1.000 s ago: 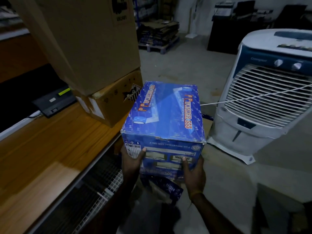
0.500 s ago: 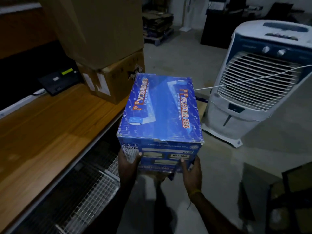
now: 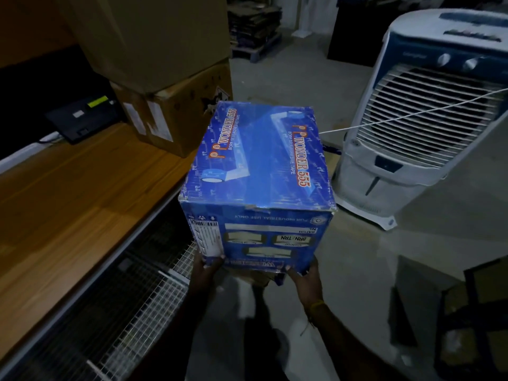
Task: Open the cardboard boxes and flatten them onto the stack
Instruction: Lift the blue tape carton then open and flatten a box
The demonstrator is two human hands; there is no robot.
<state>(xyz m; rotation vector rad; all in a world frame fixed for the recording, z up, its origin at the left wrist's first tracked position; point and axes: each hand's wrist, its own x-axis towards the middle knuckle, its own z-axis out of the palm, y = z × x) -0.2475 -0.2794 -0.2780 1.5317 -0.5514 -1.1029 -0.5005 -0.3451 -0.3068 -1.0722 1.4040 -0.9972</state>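
A closed blue cardboard box (image 3: pixel 258 166) printed "Wonder 555" hangs in mid-air in front of me, its top flaps shut. My left hand (image 3: pixel 204 270) grips its near lower left corner, thumb on the near face. At the lower right corner my right hand (image 3: pixel 303 279) holds the box from underneath, thumb up on the near face. The fingers of both hands are hidden under the box. Two brown cardboard boxes (image 3: pixel 176 105) are stacked on the wooden table (image 3: pixel 68 193) at the left, just beyond the blue box.
A white and blue air cooler (image 3: pixel 428 114) stands on the floor at the right, a white cord (image 3: pixel 412 112) stretched across it. A black device (image 3: pixel 82 119) lies on the table. White wire mesh (image 3: pixel 132 303) lies below the table edge. Dark items (image 3: pixel 453 306) sit at lower right.
The blue box has come nearer to me and sits more upright in view; my thumbs have slid lower on its near face. The view has shifted slightly toward the table.
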